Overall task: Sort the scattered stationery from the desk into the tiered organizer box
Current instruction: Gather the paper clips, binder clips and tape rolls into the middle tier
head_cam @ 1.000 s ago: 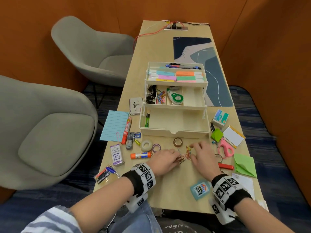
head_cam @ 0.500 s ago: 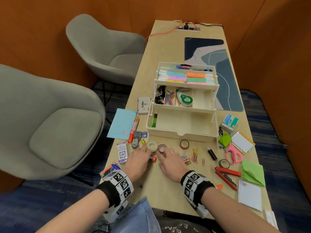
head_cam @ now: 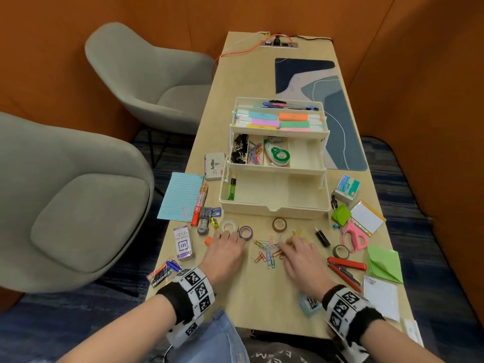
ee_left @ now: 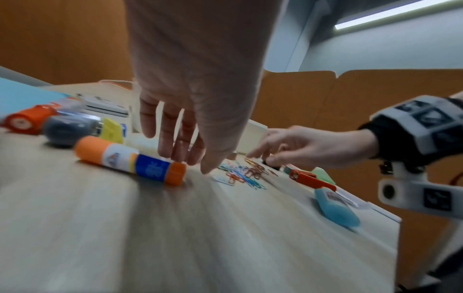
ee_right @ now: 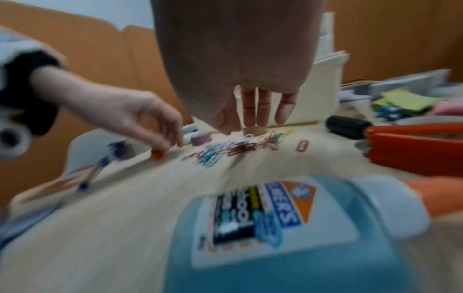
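Head view, looking down on a pale wooden counter (head_cam: 262,305). At its centre stands a cream plastic three-tier organizer box (head_cam: 275,203), part filled. At six o'clock from it lie scattered coloured paper clips (head_cam: 267,251). The right hand (head_cam: 301,260) hovers over them, grip released. The left hand (head_cam: 224,251), grip also released, touches an orange-capped glue stick (ee_left: 130,160). The thin clips will likely slip or scatter when swept. Orange walls and two grey chairs (head_cam: 86,205) surround the counter.
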